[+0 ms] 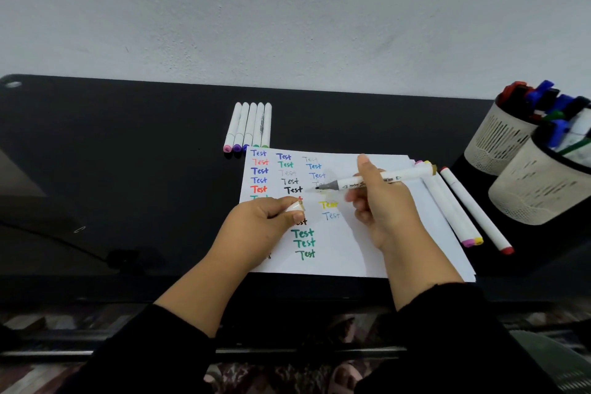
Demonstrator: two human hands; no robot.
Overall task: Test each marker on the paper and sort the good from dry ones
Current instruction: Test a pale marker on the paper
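Note:
A white sheet of paper [351, 243] lies on the black table, covered with "Test" written in several colours. My right hand [380, 201] grips a white marker [383, 178] with its grey tip pointing left, just above the paper. My left hand [265, 217] pinches the marker's white cap [294, 207] over the paper's left part. Several white markers [249, 126] lie side by side behind the paper. Three more markers [460, 208] lie at the paper's right edge.
Two beige mesh pen holders [531, 189] with dark rims stand at the right, filled with several markers. The black table [128, 169] stretches to the left. A pale wall rises behind it. A dark cable runs across the left part of the table.

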